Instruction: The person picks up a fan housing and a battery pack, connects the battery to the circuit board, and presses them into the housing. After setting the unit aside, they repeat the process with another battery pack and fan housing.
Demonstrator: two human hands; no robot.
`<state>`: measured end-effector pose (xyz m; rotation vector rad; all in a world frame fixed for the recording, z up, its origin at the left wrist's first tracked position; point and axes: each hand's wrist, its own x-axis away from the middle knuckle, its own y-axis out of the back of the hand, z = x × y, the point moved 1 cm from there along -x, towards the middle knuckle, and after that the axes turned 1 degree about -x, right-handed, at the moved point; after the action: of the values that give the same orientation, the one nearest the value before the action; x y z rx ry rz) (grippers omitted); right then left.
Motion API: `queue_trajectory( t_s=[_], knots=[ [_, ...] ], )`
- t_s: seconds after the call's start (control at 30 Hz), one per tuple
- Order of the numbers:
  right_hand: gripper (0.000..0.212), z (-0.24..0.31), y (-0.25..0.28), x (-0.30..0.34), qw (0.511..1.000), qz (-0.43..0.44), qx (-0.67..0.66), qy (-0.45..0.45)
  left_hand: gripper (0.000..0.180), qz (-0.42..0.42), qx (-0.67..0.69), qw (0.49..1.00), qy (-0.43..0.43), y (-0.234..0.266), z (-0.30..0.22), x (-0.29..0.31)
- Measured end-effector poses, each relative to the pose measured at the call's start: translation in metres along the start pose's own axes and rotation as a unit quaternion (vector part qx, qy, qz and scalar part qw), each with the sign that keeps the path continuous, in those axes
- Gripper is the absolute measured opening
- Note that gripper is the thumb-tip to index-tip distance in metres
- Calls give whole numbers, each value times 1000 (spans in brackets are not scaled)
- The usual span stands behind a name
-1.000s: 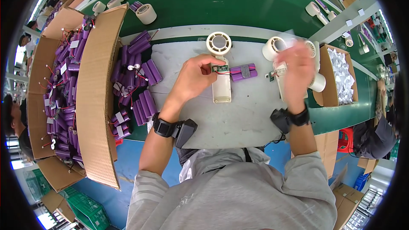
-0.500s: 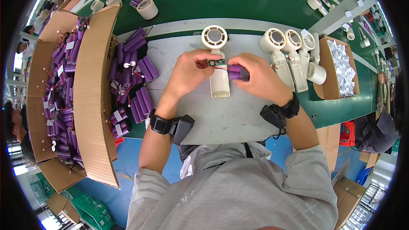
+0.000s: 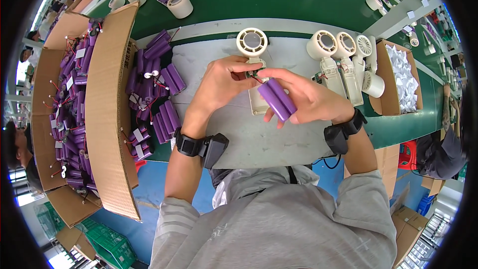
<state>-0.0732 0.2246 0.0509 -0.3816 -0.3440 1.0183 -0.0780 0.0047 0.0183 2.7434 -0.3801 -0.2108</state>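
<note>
Battery pack (image 3: pixel 277 99), two purple cells side by side, rests in the right hand (image 3: pixel 312 97) above the right edge of the fan casing (image 3: pixel 257 104). Its long axis runs slantwise: the far end points toward the casing's circuit board (image 3: pixel 252 73), the near end off to the casing's right, while the casing itself runs straight away from the person, round fan head (image 3: pixel 251 42) farthest. That angle between pack and casing counts most, and the right hand is the nearer one to the pack: half curled around it, fingertips showing past its near end, the uppermost digit stretched left toward the board. The left hand (image 3: pixel 222 83) reaches in from the casing's left, thumb and forefinger nearly together at the board; whether they grip board, wire or casing, I cannot tell.

Loose battery packs (image 3: pixel 173 78) lie left of the casing, and a row of other fan casings (image 3: pixel 349 80) right of it.

Fingers cover much of the board, and the pack hides part of the casing. Thin red wires (image 3: pixel 257 79) show between them, but their joints are hard to make out.
</note>
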Motion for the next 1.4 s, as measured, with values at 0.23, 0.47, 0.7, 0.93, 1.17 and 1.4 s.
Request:
queue_trajectory(
  t_s=[0.23,0.47,0.7,0.93,1.17,1.4],
  knots=[
    [84,4,8,0,972,-72,219,-38,35,-4,-54,998,-45,0,-2,1],
    [73,-4,6,-4,892,-93,436,71,31,6,-59,998,-33,2,-3,1],
    [61,-19,-6,-13,828,-168,520,125,34,14,-92,994,-65,3,-4,2],
    [59,-25,-5,-18,786,-172,571,162,35,22,-104,991,-79,5,-6,3],
    [57,-26,-12,-14,789,-188,565,149,30,7,-88,992,-85,4,-3,3],
    [48,-26,-14,-11,751,-190,612,160,28,-21,-96,988,-116,2,4,4]
  ],
)
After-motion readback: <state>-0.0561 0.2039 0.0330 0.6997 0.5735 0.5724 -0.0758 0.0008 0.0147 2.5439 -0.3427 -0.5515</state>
